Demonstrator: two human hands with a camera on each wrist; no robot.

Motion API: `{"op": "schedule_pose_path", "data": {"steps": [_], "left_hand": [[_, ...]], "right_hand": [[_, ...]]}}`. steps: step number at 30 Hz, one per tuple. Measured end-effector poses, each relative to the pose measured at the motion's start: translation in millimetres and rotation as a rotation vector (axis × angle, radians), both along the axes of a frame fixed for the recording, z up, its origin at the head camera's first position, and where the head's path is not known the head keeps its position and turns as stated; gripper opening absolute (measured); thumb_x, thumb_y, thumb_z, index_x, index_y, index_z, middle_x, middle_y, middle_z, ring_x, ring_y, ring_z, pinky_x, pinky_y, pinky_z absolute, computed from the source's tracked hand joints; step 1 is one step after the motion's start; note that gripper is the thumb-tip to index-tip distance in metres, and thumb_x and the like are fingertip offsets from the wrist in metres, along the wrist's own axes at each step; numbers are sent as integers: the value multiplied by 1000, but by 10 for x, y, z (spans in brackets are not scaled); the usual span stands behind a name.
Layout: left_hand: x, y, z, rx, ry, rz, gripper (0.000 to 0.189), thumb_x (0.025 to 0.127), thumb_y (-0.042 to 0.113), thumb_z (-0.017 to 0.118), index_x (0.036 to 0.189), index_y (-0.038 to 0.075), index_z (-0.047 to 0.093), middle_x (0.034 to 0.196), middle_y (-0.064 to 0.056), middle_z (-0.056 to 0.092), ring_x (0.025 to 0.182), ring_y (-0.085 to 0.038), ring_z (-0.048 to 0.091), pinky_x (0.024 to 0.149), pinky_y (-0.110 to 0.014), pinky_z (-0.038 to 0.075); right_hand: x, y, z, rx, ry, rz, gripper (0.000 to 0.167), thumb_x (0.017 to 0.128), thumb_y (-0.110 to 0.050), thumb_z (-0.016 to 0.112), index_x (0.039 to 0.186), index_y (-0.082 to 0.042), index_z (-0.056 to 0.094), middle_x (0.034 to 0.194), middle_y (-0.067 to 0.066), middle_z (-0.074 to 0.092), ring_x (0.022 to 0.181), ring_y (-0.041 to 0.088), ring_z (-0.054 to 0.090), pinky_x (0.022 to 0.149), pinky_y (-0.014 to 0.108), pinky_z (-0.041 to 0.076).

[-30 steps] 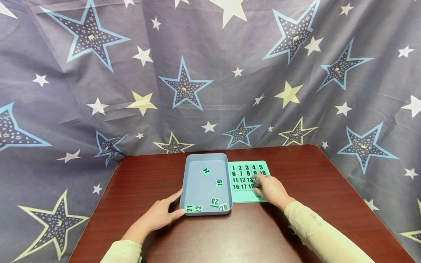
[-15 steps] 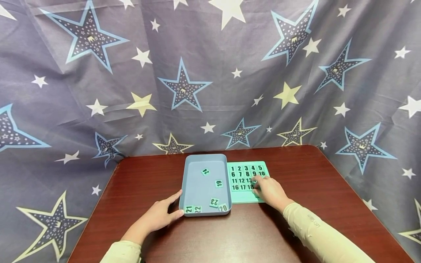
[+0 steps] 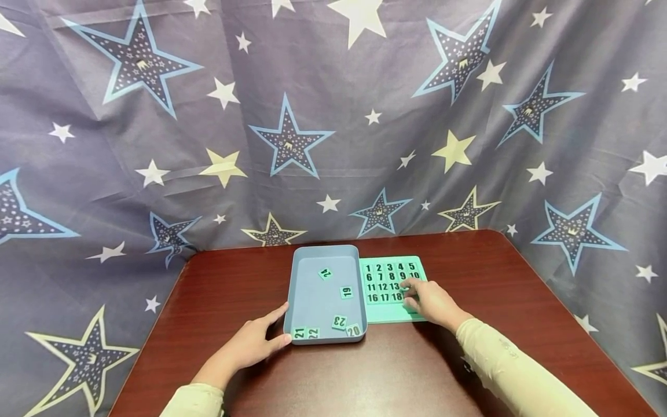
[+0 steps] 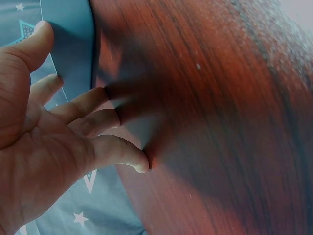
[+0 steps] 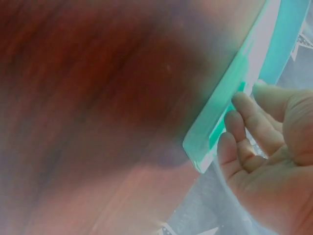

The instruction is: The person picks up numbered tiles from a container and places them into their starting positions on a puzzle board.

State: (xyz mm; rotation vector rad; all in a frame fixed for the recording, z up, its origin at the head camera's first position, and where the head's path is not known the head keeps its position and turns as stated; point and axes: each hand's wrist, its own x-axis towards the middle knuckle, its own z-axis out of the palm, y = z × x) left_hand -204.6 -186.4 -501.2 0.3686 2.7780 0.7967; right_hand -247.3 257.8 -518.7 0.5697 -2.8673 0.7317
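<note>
A blue-grey tray [image 3: 325, 249] holds several small number tiles, among them 24 [image 3: 325, 274], 19 [image 3: 346, 292] and 23 [image 3: 339, 322]. My left hand [image 3: 252, 341] touches the tray's left side near its front corner, fingers mostly straight. In the left wrist view, its thumb lies at the tray's wall [image 4: 73, 54] and the other fingers spread near the tabletop. To the right of the tray lies a mint-green number board [image 3: 391, 315] with rows of tiles. My right hand [image 3: 435, 302] rests over its right half, fingertips beside 13 and 18, thumb and index apart. The spots beneath are hidden.
Both things stand on a dark red wooden table [image 3: 333, 382]. A grey curtain [image 3: 333, 116] patterned with stars hangs behind and along the sides. The tray's right wall borders the board's left edge.
My right hand has shifted slightly to the right over the board, its forearm moving with it. My left hand stays at the tray, and the tiles in the tray keep their places.
</note>
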Motion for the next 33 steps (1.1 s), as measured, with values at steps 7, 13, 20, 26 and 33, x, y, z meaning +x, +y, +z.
{"op": "schedule_pose_path", "data": {"steps": [7, 13, 20, 26, 33], "left_hand": [[11, 1, 14, 10, -3, 2, 79, 97, 45, 78, 166, 26, 44, 140, -14, 69, 69, -12, 63, 107, -54, 51], [-3, -22, 17, -12, 22, -5, 79, 97, 47, 78, 165, 26, 44, 154, -17, 62, 113, -22, 68, 112, -58, 51], [-13, 9, 3, 1, 17, -5, 79, 97, 46, 79, 165, 26, 45, 153, -15, 62, 111, -21, 68, 112, -58, 51], [-7, 30, -13, 14, -5, -5, 78, 97, 45, 78, 166, 27, 44, 139, -13, 70, 82, -17, 70, 110, -54, 50], [-8, 1, 14, -8, 19, -2, 79, 96, 45, 79, 165, 26, 45, 155, -18, 61, 126, -28, 67, 115, -59, 49]], "right_hand": [[-75, -28, 245, -92, -16, -49, 22, 102, -10, 72, 121, 0, 74, 103, 11, 82, 96, 28, 79, 85, 48, 62], [-168, -521, 573, -106, 73, 12, 24, 98, -9, 76, 121, -1, 75, 106, 12, 82, 100, 28, 79, 91, 49, 61], [-323, -1198, 502, 302, 99, 149, 43, 89, -24, 88, 127, -10, 74, 116, 6, 81, 112, 36, 71, 99, 50, 54], [-407, -1428, 273, 582, 77, 80, 40, 92, -30, 82, 129, -20, 72, 117, 1, 81, 111, 29, 65, 97, 45, 45], [-441, -1522, 184, 592, 163, 57, 32, 94, -43, 79, 111, -16, 73, 92, 3, 80, 99, 28, 67, 95, 45, 45]]}}
